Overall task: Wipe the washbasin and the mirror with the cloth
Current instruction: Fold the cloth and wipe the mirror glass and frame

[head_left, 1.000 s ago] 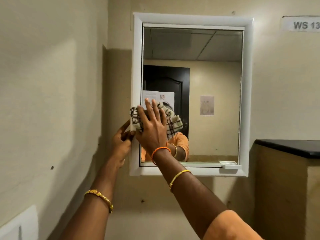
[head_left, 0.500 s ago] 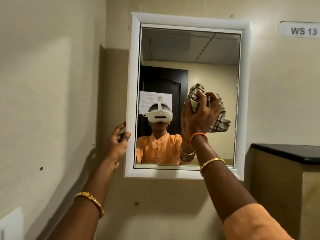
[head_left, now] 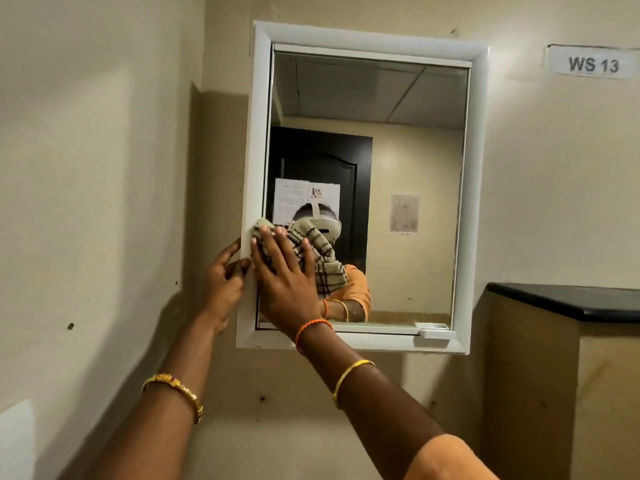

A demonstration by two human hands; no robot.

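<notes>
— Where does the person stand with the job?

— On the mirror (head_left: pixel 374 174) half of it. The right hand (head_left: pixel 287 285) lies flat with fingers spread, pressing the checked cloth (head_left: pixel 322 258) against the glass low down at about eight o'clock of the pane, right up against the left side of the white frame (head_left: pixel 258 133).

— And the other hand?

— The left hand (head_left: pixel 223 282) is curled loosely round the outer edge of that frame at nine o'clock, fingers touching it, apparently steadying the cabinet. It holds nothing else.

— How much of the glass is done?

— Hard to call. No clear wipe marks or streaks show, so cleaned and uncleaned patches cannot be told apart. The cloth covers only the lower-left corner; the upper half and the right side, out toward three o'clock, sit well apart from it.

— The washbasin?

— Not in view at all. Only a dark counter (head_left: pixel 568 299) shows at four o'clock of the mirror, so whether the basin has been wiped cannot be judged.
</notes>
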